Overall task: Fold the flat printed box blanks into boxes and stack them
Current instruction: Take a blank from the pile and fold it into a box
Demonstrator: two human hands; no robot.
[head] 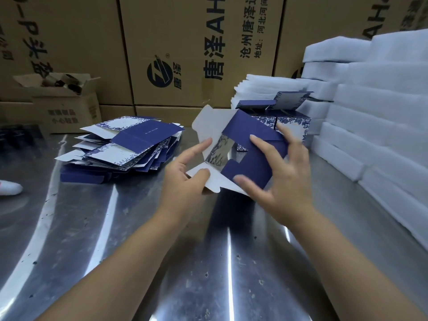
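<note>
A half-folded blue and white printed box (252, 144) is held above the steel table (111, 228), its white flaps spread open toward me. My left hand (185, 179) pinches a white bottom flap between thumb and fingers, with the index finger reaching onto the inner side. My right hand (280, 181) lies spread over the dark blue outer panels, thumb under the near edge. A pile of flat printed blanks (125, 144) lies to the left. Folded boxes (287, 117) stand behind the held box, lids up.
Stacks of white foam slabs (375, 117) fill the right side, and thinner foam sheets (266, 89) sit behind the folded boxes. Large brown cartons (176, 42) wall the back. An open small carton (62, 103) sits at the back left. A white shoe (9, 187) shows at the left edge.
</note>
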